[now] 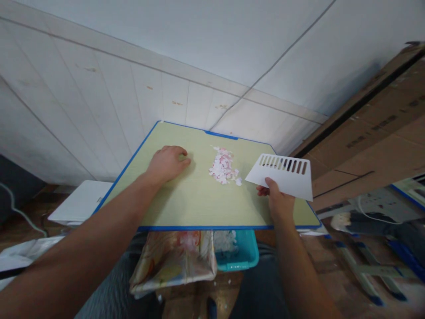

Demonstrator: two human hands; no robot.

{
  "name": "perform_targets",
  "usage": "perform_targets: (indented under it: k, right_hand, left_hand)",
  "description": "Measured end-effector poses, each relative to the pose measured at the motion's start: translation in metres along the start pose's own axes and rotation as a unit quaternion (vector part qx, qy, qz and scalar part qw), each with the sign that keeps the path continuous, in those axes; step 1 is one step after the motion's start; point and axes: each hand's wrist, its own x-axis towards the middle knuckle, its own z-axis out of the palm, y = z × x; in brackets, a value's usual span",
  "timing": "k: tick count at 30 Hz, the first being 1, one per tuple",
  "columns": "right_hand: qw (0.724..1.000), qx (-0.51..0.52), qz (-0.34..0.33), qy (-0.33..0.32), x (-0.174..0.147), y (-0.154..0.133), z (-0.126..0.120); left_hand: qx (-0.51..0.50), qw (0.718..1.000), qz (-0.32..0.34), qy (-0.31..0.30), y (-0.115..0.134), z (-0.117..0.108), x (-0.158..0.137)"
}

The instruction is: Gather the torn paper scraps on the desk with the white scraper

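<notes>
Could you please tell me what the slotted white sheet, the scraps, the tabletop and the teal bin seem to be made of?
Sheet: matte thin plastic or card; flat, stiff-looking, with neat slots.
Scraps: probably paper, matte; thin, ragged white and pink flakes.
Tabletop: likely laminated board; smooth, pale surface with blue edging.
Bin: probably plastic, smooth; evenly coloured, moulded-looking wall.

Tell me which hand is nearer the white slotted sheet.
Right: the right hand holds the sheet near its lower edge; the left hand is apart from it, across the scraps.
</notes>
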Motion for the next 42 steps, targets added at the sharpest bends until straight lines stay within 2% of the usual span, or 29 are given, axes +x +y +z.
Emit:
perform_targets:
  k: [4,8,17,25,31,34,42]
  right_hand:
    - [0.999,-0.017,0.026,-0.033,0.004,0.016,0.003]
    - [0.998,-0.004,0.044,-0.04,0.005,0.019,0.007]
    - [0.999,0.008,0.021,-0.041,0.013,0.03,0.008]
    - [0.998,0.025,0.035,-0.053,0.021,0.038,0.013]
    - [0.991,0.075,0.034,-0.104,0.024,0.037,0.016]
    - [0.993,0.074,0.041,-0.081,0.028,0.038,0.017]
    - [0.998,-0.01,0.036,-0.045,0.029,0.037,0.021]
  left_hand:
    - [-0.004,1.0,0.003,0.005,-0.003,0.001,0.002]
    - [0.006,1.0,0.006,0.002,-0.006,0.001,0.003]
    - [-0.002,1.0,-0.011,0.018,-0.007,0.001,0.003]
    - [0.066,0.997,-0.019,0.022,0.006,-0.004,-0.007]
    - [0.105,0.994,-0.005,0.014,0.016,-0.007,-0.01]
    - [0.103,0.995,-0.006,0.012,0.017,-0.008,-0.01]
    - [0.131,0.991,0.001,0.01,0.021,-0.008,-0.011]
